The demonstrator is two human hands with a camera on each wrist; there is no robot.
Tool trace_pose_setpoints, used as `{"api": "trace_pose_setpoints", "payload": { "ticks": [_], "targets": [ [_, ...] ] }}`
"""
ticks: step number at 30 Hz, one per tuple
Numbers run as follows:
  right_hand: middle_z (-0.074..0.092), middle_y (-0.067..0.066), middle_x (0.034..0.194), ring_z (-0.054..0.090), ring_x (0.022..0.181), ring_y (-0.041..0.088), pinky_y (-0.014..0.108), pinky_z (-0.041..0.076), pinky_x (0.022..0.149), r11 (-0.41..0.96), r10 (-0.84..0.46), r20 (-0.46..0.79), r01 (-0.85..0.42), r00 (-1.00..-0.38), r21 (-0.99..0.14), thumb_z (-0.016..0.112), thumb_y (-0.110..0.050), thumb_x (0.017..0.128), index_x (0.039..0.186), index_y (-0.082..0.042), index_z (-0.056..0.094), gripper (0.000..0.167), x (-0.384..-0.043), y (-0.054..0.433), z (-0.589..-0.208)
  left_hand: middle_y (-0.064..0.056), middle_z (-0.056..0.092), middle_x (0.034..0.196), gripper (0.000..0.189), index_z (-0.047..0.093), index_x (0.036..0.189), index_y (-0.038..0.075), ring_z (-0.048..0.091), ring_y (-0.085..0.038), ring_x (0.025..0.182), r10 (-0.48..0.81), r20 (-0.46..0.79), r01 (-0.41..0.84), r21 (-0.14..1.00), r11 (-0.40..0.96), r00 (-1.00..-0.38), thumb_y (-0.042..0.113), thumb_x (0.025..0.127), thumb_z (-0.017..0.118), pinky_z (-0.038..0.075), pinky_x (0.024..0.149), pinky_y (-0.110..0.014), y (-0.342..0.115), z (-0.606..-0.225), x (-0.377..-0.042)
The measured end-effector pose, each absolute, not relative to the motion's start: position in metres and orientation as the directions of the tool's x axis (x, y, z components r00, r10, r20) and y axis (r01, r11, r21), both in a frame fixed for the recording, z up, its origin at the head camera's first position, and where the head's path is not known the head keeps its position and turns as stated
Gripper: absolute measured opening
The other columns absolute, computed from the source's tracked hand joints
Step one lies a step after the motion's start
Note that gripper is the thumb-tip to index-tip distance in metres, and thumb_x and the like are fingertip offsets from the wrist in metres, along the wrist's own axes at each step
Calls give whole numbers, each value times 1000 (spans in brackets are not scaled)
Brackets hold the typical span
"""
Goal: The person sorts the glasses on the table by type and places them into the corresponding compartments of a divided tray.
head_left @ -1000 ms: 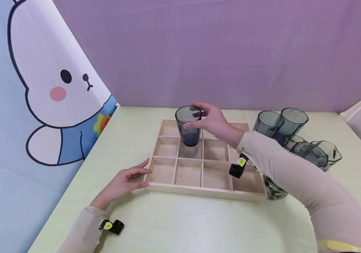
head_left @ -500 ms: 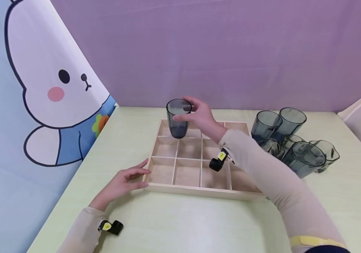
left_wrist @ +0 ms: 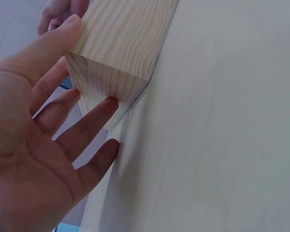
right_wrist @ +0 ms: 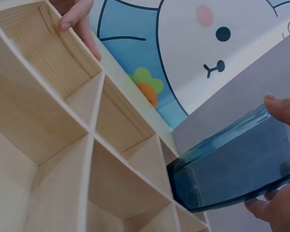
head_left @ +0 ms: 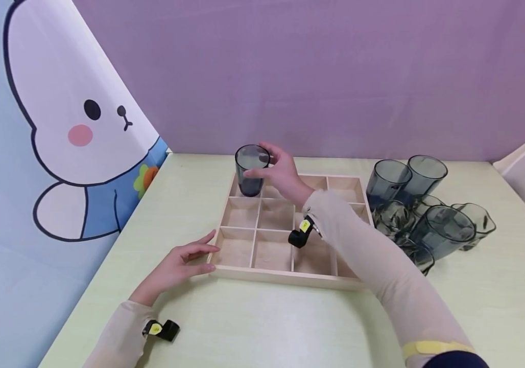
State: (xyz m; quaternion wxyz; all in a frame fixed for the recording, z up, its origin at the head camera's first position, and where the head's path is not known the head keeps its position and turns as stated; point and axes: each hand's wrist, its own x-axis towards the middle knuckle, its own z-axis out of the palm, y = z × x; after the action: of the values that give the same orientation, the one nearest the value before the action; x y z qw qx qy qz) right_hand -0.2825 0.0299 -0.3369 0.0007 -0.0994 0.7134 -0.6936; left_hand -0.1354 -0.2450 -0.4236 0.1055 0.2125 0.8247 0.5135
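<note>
Right hand (head_left: 283, 171) gripping 1 glass (right_wrist: 232, 162) at back of tray (head_left: 285, 277), left hand (head_left: 180, 263) (fingers loose) touching side (left_wrist: 100, 78), sleeve (head_left: 373, 250) across compartments (head_left: 313, 258), glassware (head_left: 444, 232) alongside

The tabletop (head_left: 285, 319) is lit brightly in the head view, with pale glare and soft shadows, while the left wrist one's rendered dimmer, bluish, and the wooden tray (right_wrist: 91, 137) gets kinda bowed by the right wrist lens.

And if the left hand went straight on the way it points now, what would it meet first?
Most likely the wooden tray, at its near left corner; the left hand seems to touch it there, though contact of each fingertip is hard to judge.
</note>
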Motion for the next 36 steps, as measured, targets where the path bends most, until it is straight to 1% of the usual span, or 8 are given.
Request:
{"api": "trace_pose_setpoints", "payload": {
  "ticks": [6, 14, 20, 27, 32, 36],
  "targets": [
    [55, 2, 142, 53, 119, 24, 34, 52, 88, 121, -131, 102, -118, -986, -986, 90, -6, 72, 146, -13, 51, 84, -282, 22, -344, -15, 36, 156, 40, 67, 125, 1, 39, -38, 138, 465, 60, 263, 883, 387, -883, 10, 87, 77, 38, 102, -17, -246, -422, -135],
    [56, 6, 137, 57, 116, 25, 35, 52, 89, 218, -162, 80, -115, -983, -969, 93, -13, 68, 145, -15, 51, 88, -286, 19, -359, -17, 36, 155, 39, 67, 124, 1, 43, -37, 135, 474, 75, 277, 887, 371, -877, 8, 87, 77, 39, 102, -18, -247, -426, -135],
    [48, 8, 147, 50, 128, 28, 38, 50, 96, 312, -223, 69, -138, -972, -940, 90, -22, 75, 151, -14, 42, 90, -288, 21, -355, -15, 36, 156, 39, 67, 124, 2, 43, -38, 136, 467, 66, 269, 884, 383, -882, 10, 87, 77, 39, 102, -17, -246, -426, -136],
    [40, 12, 153, 43, 136, 28, 42, 41, 107, 428, -267, 36, -152, -963, -891, 86, -29, 80, 154, -10, 35, 91, -290, 16, -347, -16, 37, 155, 38, 68, 124, 2, 38, -39, 139, 464, 66, 272, 879, 393, -883, 10, 88, 77, 37, 102, -16, -246, -423, -135],
    [39, 12, 154, 41, 138, 28, 43, 39, 109, 466, -266, 26, -152, -964, -872, 85, -29, 82, 153, -9, 34, 90, -291, 14, -344, -15, 36, 156, 38, 68, 125, 4, 39, -39, 138, 465, 59, 265, 881, 391, -883, 12, 88, 77, 37, 102, -16, -246, -423, -135],
    [40, 13, 153, 42, 137, 29, 44, 40, 108, 463, -281, 28, -161, -959, -872, 85, -27, 82, 154, -8, 34, 90, -290, 15, -344, -16, 36, 156, 39, 67, 125, 2, 40, -39, 138, 464, 57, 262, 882, 391, -884, 10, 88, 77, 38, 102, -17, -245, -423, -135]
  ]
}}
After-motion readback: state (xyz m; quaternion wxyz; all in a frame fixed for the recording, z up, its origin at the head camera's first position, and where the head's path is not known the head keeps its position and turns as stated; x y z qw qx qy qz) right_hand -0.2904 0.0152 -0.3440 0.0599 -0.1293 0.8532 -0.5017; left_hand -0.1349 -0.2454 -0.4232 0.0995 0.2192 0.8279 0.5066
